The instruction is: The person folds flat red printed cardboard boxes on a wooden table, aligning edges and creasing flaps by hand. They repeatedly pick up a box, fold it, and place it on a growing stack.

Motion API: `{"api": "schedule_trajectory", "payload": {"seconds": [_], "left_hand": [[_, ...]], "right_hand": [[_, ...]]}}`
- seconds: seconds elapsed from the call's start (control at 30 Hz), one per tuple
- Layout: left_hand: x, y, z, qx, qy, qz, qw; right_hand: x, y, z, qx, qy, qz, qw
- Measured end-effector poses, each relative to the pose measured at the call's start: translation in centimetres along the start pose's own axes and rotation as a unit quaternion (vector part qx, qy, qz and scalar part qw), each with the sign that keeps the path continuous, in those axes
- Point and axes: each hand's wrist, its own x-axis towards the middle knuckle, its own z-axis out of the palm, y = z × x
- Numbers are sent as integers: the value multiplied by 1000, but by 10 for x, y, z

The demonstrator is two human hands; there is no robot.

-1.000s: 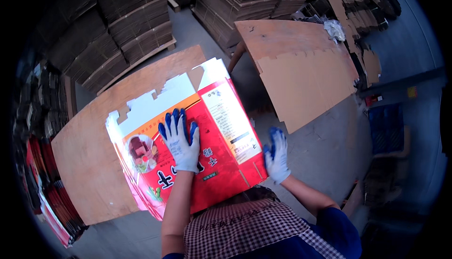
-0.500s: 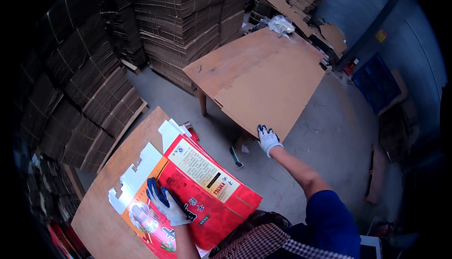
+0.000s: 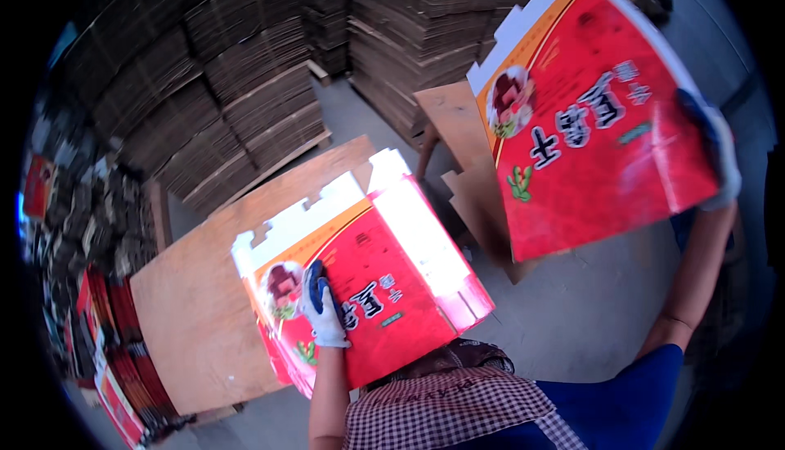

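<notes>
My right hand [image 3: 719, 164], in a white glove with dark blue fingers, grips a red printed carton sheet [image 3: 589, 197] by its right edge. That sheet is raised and tilted above the farther table, with white notched tabs along its upper left side. My left hand [image 3: 327, 311], gloved alike, rests on a matching red printed carton sheet [image 3: 401, 311] on the nearer table [image 3: 196, 327]. The left fingers look stretched out and lie against the printed face. Part of the right hand's grip is hidden behind the sheet edge, and the hand is slightly blurred.
Tall bundles of flat brown cardboard [image 3: 245, 82] stand behind the tables. The farther table [image 3: 450, 111] carries brown cardboard [image 3: 482, 205], partly covered by the raised sheet. More red printed sheets [image 3: 139, 368] are stacked low at the left.
My right hand has left the brown cardboard on the farther table and now holds up a red printed carton sheet. My left hand stays on the nearer sheets. The view has swung leftward.
</notes>
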Motion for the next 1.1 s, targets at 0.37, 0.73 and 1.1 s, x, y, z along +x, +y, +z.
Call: {"api": "schedule_trajectory", "payload": {"seconds": [0.37, 0.73, 1.1], "left_hand": [[7, -35, -25, -244, 89, -75, 963], [28, -1, -154, -322, 47, -217, 920], [32, 52, 55, 450, -156, 104, 873]], "right_hand": [[-22, 51, 105, 51, -124, -63, 989], [-222, 277, 277, 90, -174, 411, 890], [-163, 240, 264, -214, -182, 275, 919]]}}
